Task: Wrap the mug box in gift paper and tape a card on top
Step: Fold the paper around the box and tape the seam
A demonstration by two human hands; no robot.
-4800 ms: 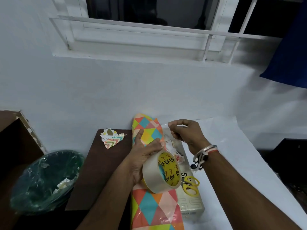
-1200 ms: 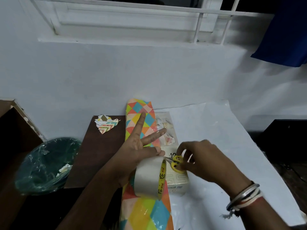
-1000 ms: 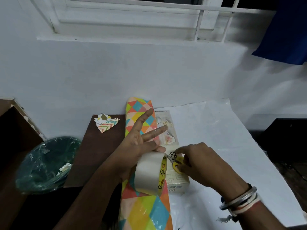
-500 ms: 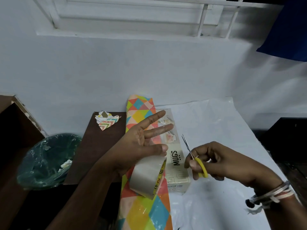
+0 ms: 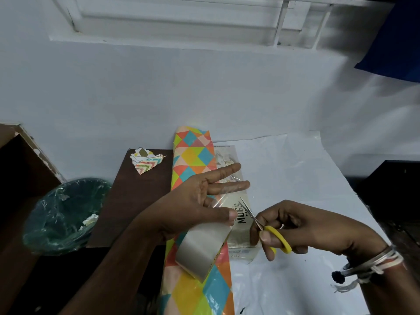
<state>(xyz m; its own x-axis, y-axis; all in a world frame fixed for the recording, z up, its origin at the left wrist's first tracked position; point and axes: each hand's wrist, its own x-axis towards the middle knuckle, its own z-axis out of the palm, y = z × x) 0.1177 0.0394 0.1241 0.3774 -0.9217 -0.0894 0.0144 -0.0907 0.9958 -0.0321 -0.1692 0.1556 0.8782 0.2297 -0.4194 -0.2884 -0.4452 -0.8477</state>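
On white sheet (image 5: 295, 178): one mug box (image 5: 238, 239), flat, long axis running away toward the wall, just beside one parallel gift paper roll (image 5: 193, 155). Left hand (image 5: 193, 208) grasps one tape roll (image 5: 202, 251), two fingers straight; right hand (image 5: 306, 228) grips one scissors (image 5: 278, 236), blades pointing far-left.

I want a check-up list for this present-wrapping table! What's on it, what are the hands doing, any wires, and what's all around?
Surface: white sheet over the table, brown board beside it.
Job's things: mug box on the sheet, not yet in gift paper; gift paper roll lying alongside; tape roll; yellow scissors; no card clearly seen.
Clutter: paper scraps on the board; lined bin at the left with scraps inside.
Hands: left hand holds the tape roll, two fingers straight with a clear strip stretched to them; right hand grips the scissors, blades aimed at the strip.
Cables: nothing seen.
Surroundings: white wall, window frame, blue cloth.
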